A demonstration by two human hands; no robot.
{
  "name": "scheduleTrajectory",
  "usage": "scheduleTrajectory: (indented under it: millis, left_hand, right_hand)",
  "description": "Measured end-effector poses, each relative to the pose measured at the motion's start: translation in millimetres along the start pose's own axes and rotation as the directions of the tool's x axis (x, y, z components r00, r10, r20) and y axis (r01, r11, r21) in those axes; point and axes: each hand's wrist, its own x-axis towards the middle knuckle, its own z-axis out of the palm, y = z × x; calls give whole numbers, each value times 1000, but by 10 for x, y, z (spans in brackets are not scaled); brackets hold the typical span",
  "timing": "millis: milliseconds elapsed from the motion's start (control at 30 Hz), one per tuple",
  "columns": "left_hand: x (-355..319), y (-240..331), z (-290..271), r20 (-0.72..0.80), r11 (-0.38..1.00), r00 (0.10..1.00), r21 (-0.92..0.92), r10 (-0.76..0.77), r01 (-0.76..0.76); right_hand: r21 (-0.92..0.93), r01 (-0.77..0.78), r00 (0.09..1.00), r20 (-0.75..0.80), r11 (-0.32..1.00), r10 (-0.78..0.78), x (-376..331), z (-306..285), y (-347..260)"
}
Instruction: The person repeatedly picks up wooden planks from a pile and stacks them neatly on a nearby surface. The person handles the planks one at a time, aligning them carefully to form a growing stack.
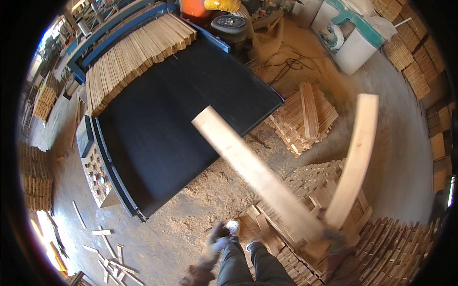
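At nine o'clock a stack of slats (36,178) stands by the rim, and toward half past seven loose offcuts (114,264) cross one another on the floor (200,198). From ten o'clock almost to the centre spreads the black conveyor (162,124), a broad stretch of its surface lying between its near edge and the slat row (138,62) along its far side. At six o'clock the gloved left hand (217,241) hangs near the shoes (233,227), fingers half open, well apart from the boards. The pale board (255,174) slants from over the conveyor's edge, just above centre, down toward half past four; there the gloved right hand (335,240) has its fingers pinching the near end of the upright board (360,157), though blur makes it uncertain whether they grip the pale board too. A slat pile (305,117) sits at two o'clock; beyond, a grey lane of floor runs past three o'clock beside stacked timber (436,143).
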Motion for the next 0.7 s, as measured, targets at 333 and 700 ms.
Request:
scheduleTrajectory:
  millis: [333, 700]
  left_hand:
    - [449, -8, 2236, 108, 969, 963, 18, -248, 247]
    - [638, -1405, 4333, 735, 854, 663, 428, -141, -294]
  right_hand:
    - [-701, 124, 992, 110, 703, -66, -1029, 115, 150]
    - [-321, 269, 814, -428, 908, -392, -1680, -726, 283]
